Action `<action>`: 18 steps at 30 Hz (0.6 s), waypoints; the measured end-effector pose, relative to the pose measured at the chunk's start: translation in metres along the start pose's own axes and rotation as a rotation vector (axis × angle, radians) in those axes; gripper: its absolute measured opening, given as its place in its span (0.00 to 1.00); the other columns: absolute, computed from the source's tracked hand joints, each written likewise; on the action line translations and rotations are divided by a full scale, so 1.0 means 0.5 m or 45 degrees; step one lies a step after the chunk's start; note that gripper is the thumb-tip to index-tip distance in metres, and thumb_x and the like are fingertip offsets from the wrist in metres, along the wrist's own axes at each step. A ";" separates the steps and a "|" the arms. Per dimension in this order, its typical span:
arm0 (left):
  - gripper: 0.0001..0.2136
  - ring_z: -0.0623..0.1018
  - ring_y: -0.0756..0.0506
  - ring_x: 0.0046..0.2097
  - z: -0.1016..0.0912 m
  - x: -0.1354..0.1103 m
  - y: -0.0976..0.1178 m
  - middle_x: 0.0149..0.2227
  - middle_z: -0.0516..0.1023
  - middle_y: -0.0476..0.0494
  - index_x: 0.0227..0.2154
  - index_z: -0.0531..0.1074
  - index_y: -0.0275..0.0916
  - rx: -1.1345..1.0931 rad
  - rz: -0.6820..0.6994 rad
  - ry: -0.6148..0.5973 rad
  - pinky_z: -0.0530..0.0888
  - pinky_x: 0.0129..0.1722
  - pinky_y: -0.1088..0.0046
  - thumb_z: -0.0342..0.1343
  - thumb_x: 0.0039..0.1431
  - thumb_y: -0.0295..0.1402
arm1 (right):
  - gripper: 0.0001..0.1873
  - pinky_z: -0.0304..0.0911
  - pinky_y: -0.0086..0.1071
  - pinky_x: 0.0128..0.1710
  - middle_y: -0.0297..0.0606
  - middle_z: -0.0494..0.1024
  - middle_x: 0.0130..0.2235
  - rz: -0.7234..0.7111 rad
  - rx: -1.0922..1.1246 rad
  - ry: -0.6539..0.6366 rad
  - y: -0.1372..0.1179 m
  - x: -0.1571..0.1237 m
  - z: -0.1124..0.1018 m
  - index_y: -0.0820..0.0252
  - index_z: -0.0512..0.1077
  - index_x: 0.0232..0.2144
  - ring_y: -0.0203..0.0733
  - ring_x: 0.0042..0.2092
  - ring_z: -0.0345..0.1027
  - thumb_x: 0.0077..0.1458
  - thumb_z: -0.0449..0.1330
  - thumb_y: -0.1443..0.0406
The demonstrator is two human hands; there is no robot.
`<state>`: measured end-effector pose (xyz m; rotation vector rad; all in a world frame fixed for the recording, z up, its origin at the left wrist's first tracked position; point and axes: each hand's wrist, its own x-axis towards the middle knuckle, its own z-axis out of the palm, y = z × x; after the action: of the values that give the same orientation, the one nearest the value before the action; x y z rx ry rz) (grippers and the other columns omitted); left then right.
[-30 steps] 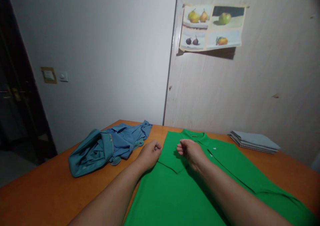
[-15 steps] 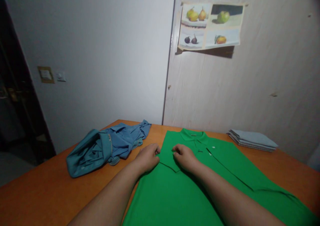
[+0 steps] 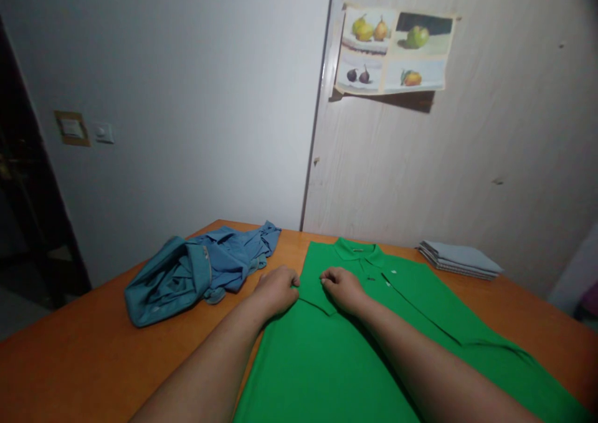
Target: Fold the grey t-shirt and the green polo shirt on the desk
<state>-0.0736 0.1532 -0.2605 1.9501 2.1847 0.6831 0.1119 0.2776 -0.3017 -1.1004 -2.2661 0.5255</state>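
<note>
A green polo shirt [image 3: 317, 364] lies spread on the orange table, its collar [image 3: 357, 250] at the far end. One sleeve is turned inward over the body, and its dark hem line shows between my hands. My left hand [image 3: 278, 291] is closed at the shirt's left edge, fingers curled onto the cloth. To the right of it, my right hand [image 3: 343, 290] is also closed, thumb and fingers pinched on the green fabric below the collar. The fingertips partly hide the cloth they grip. The other sleeve seam runs down the right side.
A teal fabric bin [image 3: 166, 311] lies on its side at the left, with crumpled blue clothes [image 3: 228, 258] spilling from it. A stack of folded grey cloth [image 3: 460, 260] sits at the back right of the orange table [image 3: 75, 354]. The wall stands behind.
My hands stay in nearly the same place on the shirt. The view has shifted slightly; the shirt and other things have not visibly moved on the table.
</note>
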 end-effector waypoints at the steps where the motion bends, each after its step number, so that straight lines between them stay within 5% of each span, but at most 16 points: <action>1: 0.12 0.77 0.43 0.40 0.000 0.000 0.000 0.39 0.80 0.45 0.36 0.78 0.44 0.000 -0.001 0.001 0.68 0.37 0.71 0.57 0.48 0.26 | 0.07 0.57 0.33 0.37 0.40 0.80 0.36 -0.002 0.003 -0.004 0.001 0.002 0.000 0.58 0.78 0.33 0.44 0.39 0.70 0.55 0.59 0.66; 9: 0.11 0.77 0.41 0.43 0.003 0.001 0.000 0.40 0.80 0.44 0.36 0.78 0.44 -0.017 -0.014 0.018 0.68 0.41 0.69 0.58 0.49 0.27 | 0.04 0.55 0.30 0.32 0.34 0.78 0.29 0.076 -0.006 -0.041 -0.009 0.017 -0.005 0.57 0.76 0.28 0.39 0.32 0.67 0.53 0.61 0.64; 18: 0.11 0.77 0.37 0.47 0.002 0.001 0.005 0.43 0.80 0.41 0.36 0.79 0.44 0.030 -0.011 0.016 0.69 0.45 0.64 0.57 0.50 0.28 | 0.05 0.51 0.30 0.31 0.36 0.76 0.31 0.216 -0.003 0.153 -0.034 0.006 0.010 0.57 0.72 0.26 0.40 0.33 0.65 0.51 0.61 0.62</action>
<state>-0.0714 0.1541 -0.2602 1.9523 2.2173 0.6732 0.0972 0.2695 -0.2949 -1.2975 -2.0830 0.5091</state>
